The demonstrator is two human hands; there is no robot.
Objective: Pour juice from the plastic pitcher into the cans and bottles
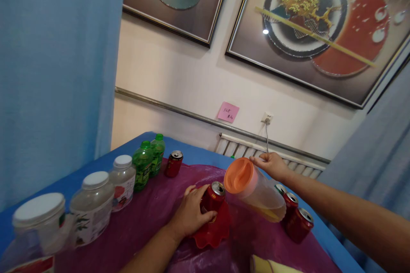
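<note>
My left hand (191, 210) is wrapped round a red drink can (214, 198), its thumb across the front and its fingers behind. The can has an opened top and sits over a red dish with a scalloped rim (209, 239). My right hand (272, 165) holds a clear plastic pitcher (259, 196) from its far side; the grip itself is partly hidden. This pitcher is tilted, its orange lid (239, 177) towards the can's top, with a little yellowish liquid low inside. Whether liquid is flowing out I cannot tell.
White-lidded jars (92, 209) and green bottles (143, 164) line the left side, with another red can (174, 164) behind. Several cans (299, 225) stand at the right. A folded yellow cloth (272, 265) lies in front on the purple plastic sheet (144, 230).
</note>
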